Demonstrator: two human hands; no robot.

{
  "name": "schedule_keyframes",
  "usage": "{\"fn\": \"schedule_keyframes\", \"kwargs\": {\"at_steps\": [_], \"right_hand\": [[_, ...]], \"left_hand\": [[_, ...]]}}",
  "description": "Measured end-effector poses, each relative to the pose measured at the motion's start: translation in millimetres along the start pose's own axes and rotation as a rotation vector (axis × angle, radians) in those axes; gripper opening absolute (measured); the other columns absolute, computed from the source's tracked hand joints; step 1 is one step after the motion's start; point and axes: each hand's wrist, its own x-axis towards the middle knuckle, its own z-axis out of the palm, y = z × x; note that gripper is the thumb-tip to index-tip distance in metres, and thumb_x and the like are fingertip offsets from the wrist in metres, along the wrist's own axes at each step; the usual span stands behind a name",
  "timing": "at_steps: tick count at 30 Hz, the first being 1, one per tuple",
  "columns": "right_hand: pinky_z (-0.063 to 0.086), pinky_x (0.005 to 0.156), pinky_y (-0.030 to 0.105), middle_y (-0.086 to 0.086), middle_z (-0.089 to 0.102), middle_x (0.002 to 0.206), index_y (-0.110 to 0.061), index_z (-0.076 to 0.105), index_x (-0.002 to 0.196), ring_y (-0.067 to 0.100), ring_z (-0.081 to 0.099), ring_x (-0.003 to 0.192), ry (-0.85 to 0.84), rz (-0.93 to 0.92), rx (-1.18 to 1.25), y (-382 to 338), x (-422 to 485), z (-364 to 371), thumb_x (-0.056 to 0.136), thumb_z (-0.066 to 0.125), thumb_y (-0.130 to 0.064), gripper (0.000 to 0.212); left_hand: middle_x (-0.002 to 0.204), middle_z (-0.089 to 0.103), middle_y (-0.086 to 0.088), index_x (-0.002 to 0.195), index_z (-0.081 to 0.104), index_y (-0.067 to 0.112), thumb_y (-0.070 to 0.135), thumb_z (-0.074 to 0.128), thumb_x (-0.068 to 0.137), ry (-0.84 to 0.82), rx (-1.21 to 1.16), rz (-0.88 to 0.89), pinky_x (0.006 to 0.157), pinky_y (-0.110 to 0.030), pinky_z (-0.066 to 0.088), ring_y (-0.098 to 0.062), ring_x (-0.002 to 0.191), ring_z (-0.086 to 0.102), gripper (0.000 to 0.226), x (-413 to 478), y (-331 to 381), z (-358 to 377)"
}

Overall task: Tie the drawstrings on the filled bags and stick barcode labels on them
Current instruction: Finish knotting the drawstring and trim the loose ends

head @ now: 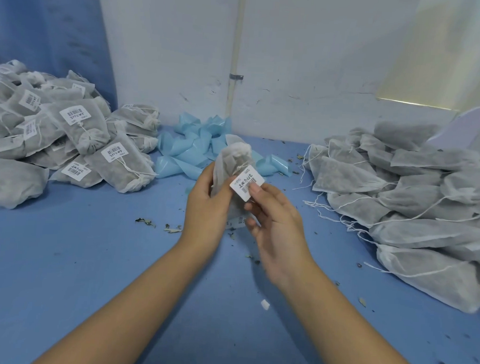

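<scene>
My left hand (204, 202) grips a filled white mesh bag (230, 162) upright above the blue table, its tied neck pointing up. My right hand (272, 225) pinches a white barcode label (247, 182) by its lower corner, holding it against the front of the bag. The bag's lower part is hidden behind both hands. A strip of further labels shows faintly below between my hands.
A heap of tied, labelled bags (68, 139) lies at the left. Unlabelled bags with loose strings (413, 196) are piled at the right. Blue label backing strips (196, 149) lie at the back by the wall. Leaf crumbs dot the blue tabletop (90, 257).
</scene>
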Motion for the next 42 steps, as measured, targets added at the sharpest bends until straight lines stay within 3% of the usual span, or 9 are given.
{"fn": "schedule_keyframes", "kwargs": {"at_steps": [4, 9, 12, 16, 24, 29, 34, 38, 42], "right_hand": [[0.040, 0.050, 0.013, -0.005, 0.067, 0.074, -0.013, 0.066, 0.094, 0.002, 0.056, 0.056, 0.031, 0.128, 0.005, 3.5, -2.5, 2.7, 0.087, 0.064, -0.013, 0.007], [0.038, 0.050, 0.015, -0.006, 0.064, 0.066, -0.014, 0.068, 0.083, 0.003, 0.054, 0.055, 0.062, 0.223, 0.111, 0.2, -1.8, 1.7, 0.085, 0.066, -0.016, 0.004], [0.038, 0.052, 0.016, -0.007, 0.064, 0.065, -0.015, 0.069, 0.080, 0.003, 0.054, 0.055, 0.082, 0.252, 0.124, -0.2, -1.4, 1.0, 0.085, 0.067, -0.016, 0.005], [0.039, 0.049, 0.014, -0.008, 0.063, 0.062, -0.017, 0.068, 0.078, 0.003, 0.054, 0.053, 0.117, 0.291, 0.130, 0.0, -0.8, 0.6, 0.085, 0.067, -0.018, 0.007], [0.039, 0.046, 0.014, -0.007, 0.062, 0.060, -0.015, 0.067, 0.081, 0.003, 0.052, 0.047, 0.113, 0.299, 0.123, -0.2, -1.3, 1.3, 0.085, 0.066, -0.017, 0.004], [0.038, 0.048, 0.015, -0.008, 0.061, 0.058, -0.015, 0.066, 0.079, 0.004, 0.051, 0.048, 0.118, 0.290, 0.098, 3.9, -1.7, 1.1, 0.084, 0.066, -0.017, 0.006], [0.037, 0.046, 0.014, -0.007, 0.060, 0.059, -0.015, 0.065, 0.079, 0.003, 0.051, 0.047, 0.174, 0.245, 0.052, 6.0, -1.4, 0.8, 0.085, 0.066, -0.016, 0.006], [0.037, 0.043, 0.014, -0.009, 0.060, 0.058, -0.014, 0.066, 0.082, 0.002, 0.050, 0.044, 0.235, 0.207, 0.000, 7.8, -1.3, 0.5, 0.085, 0.068, -0.018, 0.006], [0.037, 0.043, 0.013, -0.010, 0.057, 0.055, -0.014, 0.065, 0.085, 0.002, 0.048, 0.044, 0.214, 0.170, -0.045, 8.6, -0.5, -0.9, 0.084, 0.071, -0.024, 0.011]], "left_hand": [[0.086, 0.069, 0.022, 0.110, 0.062, 0.032, 0.015, 0.061, 0.088, -0.052, 0.048, 0.064, 0.064, -0.008, 0.045, 0.006, 0.079, 0.061, 0.028, -1.8, -0.2, -0.3], [0.098, 0.068, 0.026, 0.109, 0.060, 0.045, 0.020, 0.060, 0.088, -0.121, 0.097, 0.108, 0.071, -0.005, 0.044, 0.010, 0.091, 0.061, 0.033, -3.9, 0.2, -1.4], [0.110, 0.068, 0.018, 0.120, 0.060, 0.034, 0.019, 0.059, 0.087, -0.158, 0.055, 0.082, 0.077, -0.007, 0.044, 0.005, 0.101, 0.061, 0.036, -3.8, -2.1, -2.6], [0.110, 0.069, 0.014, 0.120, 0.062, 0.026, 0.019, 0.054, 0.078, -0.172, -0.018, 0.044, 0.077, -0.008, 0.044, 0.001, 0.101, 0.062, 0.043, -3.6, -3.8, -3.0], [0.094, 0.071, 0.017, 0.110, 0.065, 0.027, 0.006, 0.047, 0.093, -0.090, 0.028, 0.059, 0.072, -0.008, 0.045, 0.003, 0.087, 0.063, 0.033, -0.6, -4.8, -3.4], [0.101, 0.070, 0.015, 0.120, 0.061, 0.022, 0.007, 0.048, 0.094, -0.067, 0.028, 0.053, 0.077, -0.010, 0.045, 0.000, 0.093, 0.063, 0.033, 2.4, -3.5, -6.1], [0.100, 0.070, 0.015, 0.113, 0.063, 0.028, 0.008, 0.048, 0.094, -0.063, 0.028, 0.051, 0.078, -0.012, 0.046, -0.002, 0.094, 0.063, 0.032, 2.0, -2.7, -5.6], [0.108, 0.069, 0.012, 0.115, 0.062, 0.030, 0.008, 0.048, 0.095, -0.064, 0.040, 0.067, 0.088, -0.017, 0.048, -0.005, 0.102, 0.062, 0.033, 2.1, -3.6, -6.1], [0.107, 0.068, 0.015, 0.115, 0.061, 0.033, 0.009, 0.048, 0.093, -0.103, 0.050, 0.097, 0.084, -0.012, 0.045, -0.002, 0.101, 0.062, 0.034, 0.6, -3.7, -5.9]]}}
